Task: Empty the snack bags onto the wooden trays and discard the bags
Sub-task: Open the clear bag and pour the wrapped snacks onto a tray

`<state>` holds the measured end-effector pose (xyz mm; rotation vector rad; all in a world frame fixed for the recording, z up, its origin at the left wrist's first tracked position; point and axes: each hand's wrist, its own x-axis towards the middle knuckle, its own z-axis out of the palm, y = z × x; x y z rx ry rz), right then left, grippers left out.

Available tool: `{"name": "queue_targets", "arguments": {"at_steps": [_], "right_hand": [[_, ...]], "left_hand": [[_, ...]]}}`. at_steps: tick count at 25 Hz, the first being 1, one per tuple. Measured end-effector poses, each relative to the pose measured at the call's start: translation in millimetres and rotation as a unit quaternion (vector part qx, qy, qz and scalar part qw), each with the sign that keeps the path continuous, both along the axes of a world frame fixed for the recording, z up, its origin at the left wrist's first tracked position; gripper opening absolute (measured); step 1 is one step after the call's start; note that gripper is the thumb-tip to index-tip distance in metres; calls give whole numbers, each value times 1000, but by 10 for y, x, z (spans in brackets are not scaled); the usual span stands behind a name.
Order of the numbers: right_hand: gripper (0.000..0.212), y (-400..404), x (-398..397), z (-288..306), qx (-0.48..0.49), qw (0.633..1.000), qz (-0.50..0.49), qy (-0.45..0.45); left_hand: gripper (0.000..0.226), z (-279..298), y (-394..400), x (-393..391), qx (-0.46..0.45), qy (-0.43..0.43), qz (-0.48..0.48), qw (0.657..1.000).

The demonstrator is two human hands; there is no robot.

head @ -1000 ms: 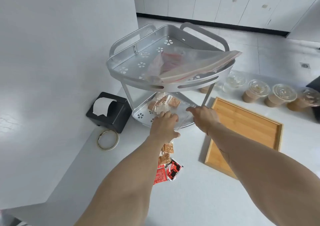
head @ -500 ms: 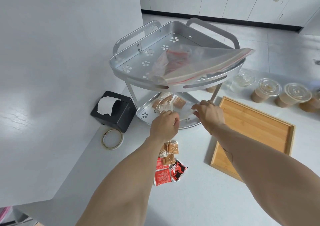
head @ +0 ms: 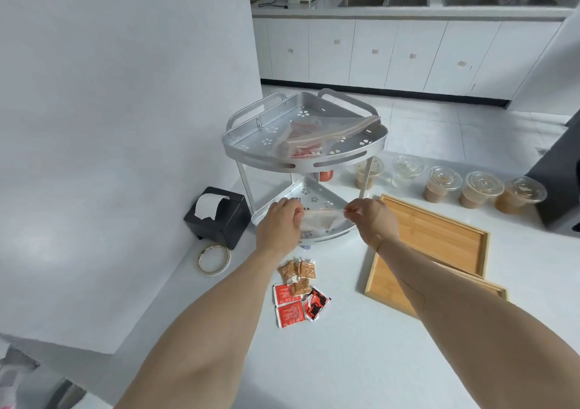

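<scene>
Clear thin plastic snack bag, limp, light, likely slippery: left hand and right hand pinch its top corners before the silver two-tier corner rack.

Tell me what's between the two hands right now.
In the head view, a clear snack bag stretches between the left hand and right hand, each pinching an end, above the rack's lower shelf.

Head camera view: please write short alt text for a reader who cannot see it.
Both hands, left and right, hold a clear snack bag over the lower shelf of a metal rack. Wooden trays lie to the right, loose snack packets below.
</scene>
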<state>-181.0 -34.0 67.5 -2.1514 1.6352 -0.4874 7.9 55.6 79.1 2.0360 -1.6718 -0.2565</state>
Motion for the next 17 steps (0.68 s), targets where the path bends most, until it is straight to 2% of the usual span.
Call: {"name": "queue_targets", "arguments": {"at_steps": [5, 9, 13, 17], "right_hand": [[11, 212, -290, 328, 25, 994, -4, -103], [6, 433, -644, 597, 1, 988, 6, -151], [4, 960, -1234, 767, 8, 984, 10, -179], [13, 1699, -1895, 686, 41, 976, -23, -211]], "left_hand": [[12, 222, 126, -177, -52, 45, 5, 998], [8, 393, 263, -396, -97, 104, -21, 990], [6, 508, 507, -765, -76, 195, -82, 974], [10, 448, 904, -1287, -30, 259, -160, 952]]}}
